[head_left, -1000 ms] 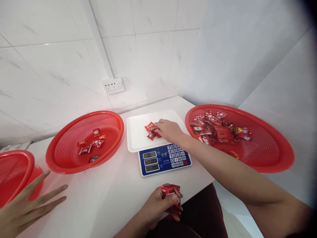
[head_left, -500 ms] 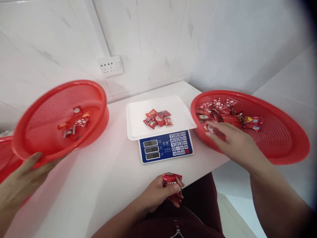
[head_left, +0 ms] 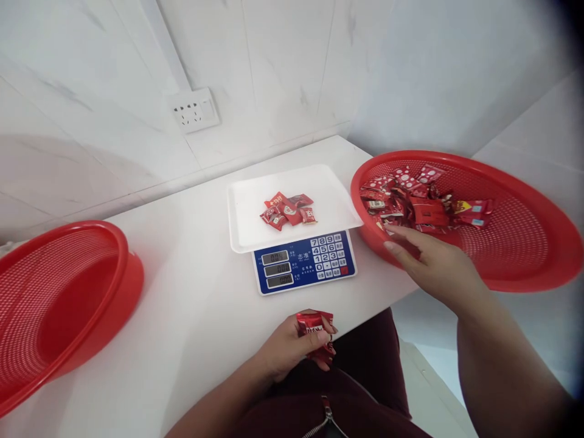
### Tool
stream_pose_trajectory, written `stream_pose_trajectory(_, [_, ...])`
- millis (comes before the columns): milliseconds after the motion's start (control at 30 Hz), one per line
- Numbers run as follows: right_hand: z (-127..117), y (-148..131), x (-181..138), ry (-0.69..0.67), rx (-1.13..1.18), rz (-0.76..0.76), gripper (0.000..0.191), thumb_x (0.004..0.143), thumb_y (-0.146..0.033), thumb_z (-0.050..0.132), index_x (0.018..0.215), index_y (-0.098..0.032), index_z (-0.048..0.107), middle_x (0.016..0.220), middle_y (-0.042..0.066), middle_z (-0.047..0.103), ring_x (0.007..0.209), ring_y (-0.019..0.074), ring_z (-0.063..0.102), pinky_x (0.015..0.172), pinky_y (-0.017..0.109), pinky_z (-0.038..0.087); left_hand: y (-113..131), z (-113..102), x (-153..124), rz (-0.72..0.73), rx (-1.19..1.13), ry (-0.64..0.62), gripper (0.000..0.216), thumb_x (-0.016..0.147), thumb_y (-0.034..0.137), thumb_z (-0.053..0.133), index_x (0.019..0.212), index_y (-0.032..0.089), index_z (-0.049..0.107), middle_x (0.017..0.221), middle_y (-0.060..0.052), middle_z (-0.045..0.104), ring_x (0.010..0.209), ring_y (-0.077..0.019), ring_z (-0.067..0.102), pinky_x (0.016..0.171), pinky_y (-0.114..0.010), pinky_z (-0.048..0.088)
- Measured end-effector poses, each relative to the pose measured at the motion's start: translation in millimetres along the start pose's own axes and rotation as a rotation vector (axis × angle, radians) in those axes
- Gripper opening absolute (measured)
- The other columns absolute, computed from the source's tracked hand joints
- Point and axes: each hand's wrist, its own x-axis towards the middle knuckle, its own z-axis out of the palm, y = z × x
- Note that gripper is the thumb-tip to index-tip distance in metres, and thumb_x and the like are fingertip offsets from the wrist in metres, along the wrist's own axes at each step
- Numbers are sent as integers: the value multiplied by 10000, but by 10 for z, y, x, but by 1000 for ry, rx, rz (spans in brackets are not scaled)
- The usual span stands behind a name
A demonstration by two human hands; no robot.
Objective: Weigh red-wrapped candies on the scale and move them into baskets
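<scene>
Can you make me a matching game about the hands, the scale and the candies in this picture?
Things:
1. left hand
2. right hand
3. scale tray
4. basket on the left

Places or states:
A. holds a small pile of red candies
B. reaches over the rim of the candy-filled basket
C. grips a red packet at the table edge
D. shows no candies inside

Pairs: 1-C, 2-B, 3-A, 4-D
</scene>
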Motion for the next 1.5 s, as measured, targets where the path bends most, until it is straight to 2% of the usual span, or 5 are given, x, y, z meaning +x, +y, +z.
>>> stream_pose_trajectory(333, [144,-43,-278,327,331,-203,346,833,-430,482,1071,-230,635,1073,109,671,1045,267,593,922,433,451,60,31,-67,118,162,65,374,763,447,646,994,156,609,1026,-82,581,673,-114,588,616,-268,515])
stream_pose_trajectory(633, [648,-613,-955,-921,1280,-235,995,706,-578,640,1469,-326,54,1365,116,459,1199,242,497,975,441,418,166,106,-158,481,809,226,605,780,200,612,1354,237,425,1311,-127,524,1120,-286,540,938,-428,426])
stream_pose_trajectory(1000, [509,-631,-852,-345,1149,-304,422,847,-417,512,1258,-422,420,1122,21,647,988,234,634,863,483,513,535,184,-394,626,1148,228,650,782,342,631,1381,279,387,1535,-123,176,1216,-344,482,913,-449,449])
stream_pose_trajectory(1233, [60,-231,-268,457,756,-161,565,756,-428,588,1295,-318,461,1158,135,617,1030,315,614,916,479,481,1314,-422,-856,408,1642,1000,585,872,459,455,1387,199,360,1482,-155,315,1348,-340,288,1030,-516,304])
stream_pose_trajectory(1500, [-35,-13,-10,345,448,-15,559,817,-475,475,1351,-335,392,1377,87,465,1243,301,456,1011,432,394,1397,-657,-970,72,1551,891,636,889,529,340,1448,263,192,1225,-140,597,1062,-346,587,787,-432,474])
